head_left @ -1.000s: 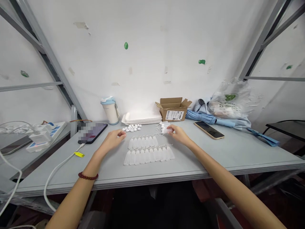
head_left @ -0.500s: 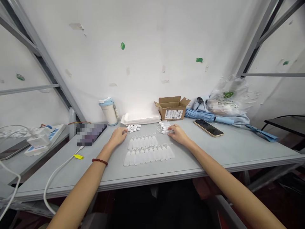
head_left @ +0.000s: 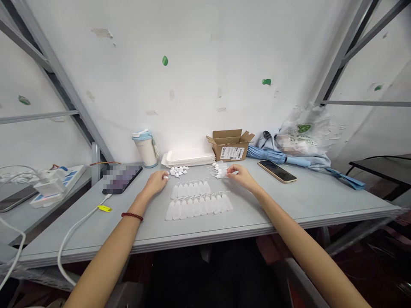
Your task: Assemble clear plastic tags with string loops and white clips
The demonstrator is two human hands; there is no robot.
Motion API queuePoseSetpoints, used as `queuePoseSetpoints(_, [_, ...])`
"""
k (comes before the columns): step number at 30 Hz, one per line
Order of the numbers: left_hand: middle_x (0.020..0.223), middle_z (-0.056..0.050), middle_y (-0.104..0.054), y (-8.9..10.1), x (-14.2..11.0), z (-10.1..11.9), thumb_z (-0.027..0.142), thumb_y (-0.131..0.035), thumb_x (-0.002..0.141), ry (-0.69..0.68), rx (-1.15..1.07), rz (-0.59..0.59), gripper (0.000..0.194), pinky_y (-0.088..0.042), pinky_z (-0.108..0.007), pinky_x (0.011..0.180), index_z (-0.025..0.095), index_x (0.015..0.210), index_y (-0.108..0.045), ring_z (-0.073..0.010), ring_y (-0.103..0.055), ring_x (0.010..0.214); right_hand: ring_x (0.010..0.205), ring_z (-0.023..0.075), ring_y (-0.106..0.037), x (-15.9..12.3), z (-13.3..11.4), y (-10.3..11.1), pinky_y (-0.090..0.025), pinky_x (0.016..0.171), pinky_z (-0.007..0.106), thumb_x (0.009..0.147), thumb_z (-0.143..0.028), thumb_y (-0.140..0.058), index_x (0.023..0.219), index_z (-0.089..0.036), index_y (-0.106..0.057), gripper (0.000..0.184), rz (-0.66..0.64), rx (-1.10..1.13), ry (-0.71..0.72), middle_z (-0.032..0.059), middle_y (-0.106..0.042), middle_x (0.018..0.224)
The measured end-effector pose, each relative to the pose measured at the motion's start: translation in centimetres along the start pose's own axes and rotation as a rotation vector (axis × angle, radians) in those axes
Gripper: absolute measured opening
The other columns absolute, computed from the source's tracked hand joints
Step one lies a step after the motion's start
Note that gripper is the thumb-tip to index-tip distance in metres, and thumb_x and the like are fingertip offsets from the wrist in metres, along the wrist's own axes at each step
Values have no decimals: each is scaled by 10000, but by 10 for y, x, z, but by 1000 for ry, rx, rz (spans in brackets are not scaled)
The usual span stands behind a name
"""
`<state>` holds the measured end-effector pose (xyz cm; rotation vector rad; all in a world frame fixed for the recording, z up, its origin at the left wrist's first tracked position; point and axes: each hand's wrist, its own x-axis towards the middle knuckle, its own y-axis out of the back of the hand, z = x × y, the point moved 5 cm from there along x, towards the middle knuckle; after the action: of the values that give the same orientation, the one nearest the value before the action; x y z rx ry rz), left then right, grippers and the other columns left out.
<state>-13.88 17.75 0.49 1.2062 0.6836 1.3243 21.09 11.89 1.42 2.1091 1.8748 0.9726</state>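
Note:
My left hand [head_left: 156, 182] is closed just left of a small pile of white cap-like pieces [head_left: 178, 171]. One small white piece [head_left: 166, 176] shows at its fingertips. My right hand [head_left: 241, 176] pinches the right end of a translucent white corded piece [head_left: 222, 175] in a little stack, with thumb and forefinger together. In front of both hands, similar translucent pieces with white cords lie in a shorter back row [head_left: 190, 189] and a longer front row [head_left: 199, 207].
Along the wall stand a blue-lidded tumbler [head_left: 146, 149], a flat white stack [head_left: 189, 159] and an open cardboard box [head_left: 230, 147]. A phone [head_left: 277, 171] and a folded blue umbrella [head_left: 266, 154] lie right. At left are a dark tablet-like device [head_left: 128, 179] and a white cable [head_left: 73, 226].
My left hand has drawn slightly back from the pile with a small white piece at its fingertips. The right hand stays at the stack, its fingers a little more raised. The view has shifted slightly.

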Motion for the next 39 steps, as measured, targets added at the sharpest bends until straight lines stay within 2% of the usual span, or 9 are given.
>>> queuePoseSetpoints(4, [784,-76,-678,1,-2,2,310,-477,722,38,-3,-56,286,-428,-284,686,140,859,-662,-237,-612,778,775,174,-557,-4,-6,3,-396,753,308,631,-306,-677,703,-171,-601,170,-12,276,-84,16,-617,769])
queuePoseSetpoints(9, [742,-66,-662,4,-8,6,351,-486,705,47,-17,-97,277,-404,-271,628,148,818,-637,-224,-603,732,681,129,-508,-6,-7,3,-372,691,285,588,-311,-737,650,-180,-601,199,-62,547,-167,-12,-590,694])
queuePoseSetpoints(15, [714,-53,-651,6,-18,15,373,-494,691,30,-45,-149,245,-399,-268,609,168,764,-608,-223,-600,717,777,139,-545,-8,-8,5,-379,714,276,560,-295,-784,623,-179,-610,219,-88,757,-236,7,-621,742])
queuePoseSetpoints(17, [719,-53,-651,5,-21,19,376,-493,691,22,-54,-160,239,-398,-270,606,172,755,-601,-224,-599,719,775,136,-545,-8,-9,4,-379,714,275,559,-299,-792,617,-179,-609,227,-98,794,-246,5,-617,735])
queuePoseSetpoints(22, [700,-50,-646,6,-32,26,370,-494,689,23,-80,-161,232,-392,-275,590,174,764,-594,-225,-593,695,627,91,-463,-6,-6,3,-341,638,258,539,-295,-814,589,-175,-590,259,-110,827,-243,-32,-540,625])
queuePoseSetpoints(29, [708,-54,-648,8,-43,27,339,-464,725,-2,-78,-142,208,-384,-278,596,177,777,-584,-220,-592,687,615,94,-450,-6,-4,1,-328,626,272,548,-301,-815,598,-178,-601,252,-125,823,-236,-28,-536,630])
queuePoseSetpoints(34, [709,-54,-644,8,-44,28,331,-459,732,2,-78,-142,200,-376,-274,594,177,783,-577,-215,-587,680,545,81,-383,-6,-8,0,-304,591,270,527,-292,-830,572,-181,-605,256,-128,858,-225,-46,-475,535])
queuePoseSetpoints(39, [718,-51,-646,10,-44,29,334,-462,731,9,-75,-148,210,-378,-274,593,175,792,-584,-215,-591,685,538,80,-374,-6,-8,0,-303,588,269,520,-299,-838,567,-184,-602,267,-133,877,-229,-50,-461,518])
